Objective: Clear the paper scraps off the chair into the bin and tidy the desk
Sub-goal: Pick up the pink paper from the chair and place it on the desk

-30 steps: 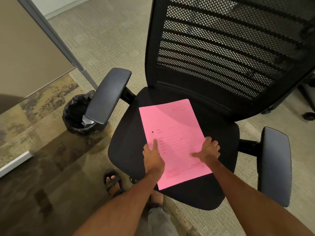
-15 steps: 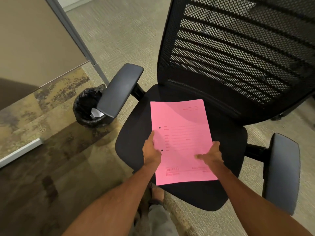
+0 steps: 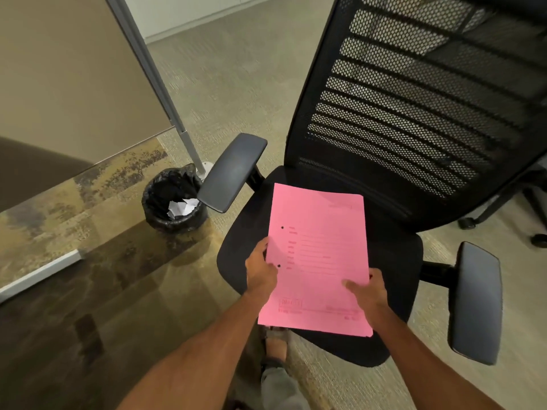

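Observation:
A pink paper folder [image 3: 318, 255] with printed lines and two punch holes hangs just above the seat of a black mesh office chair [image 3: 393, 255]. My left hand [image 3: 260, 272] grips its left edge. My right hand [image 3: 367, 292] grips its lower right edge, thumb on top. A small bin with a black liner [image 3: 173, 199] stands on the floor left of the chair, with white crumpled paper scraps [image 3: 182, 207] inside. I see no scraps on the visible part of the seat.
A glossy brown desk top [image 3: 74, 261] fills the lower left, with a beige partition panel [image 3: 68, 69] and its grey post behind it. The chair's two armrests stick out on either side. Another chair's base and castors show at the far right. My sandalled foot is below the folder.
Both hands went from resting flat on the pink folder to gripping its edges. The folder has come up off the seat and turned straighter toward me.

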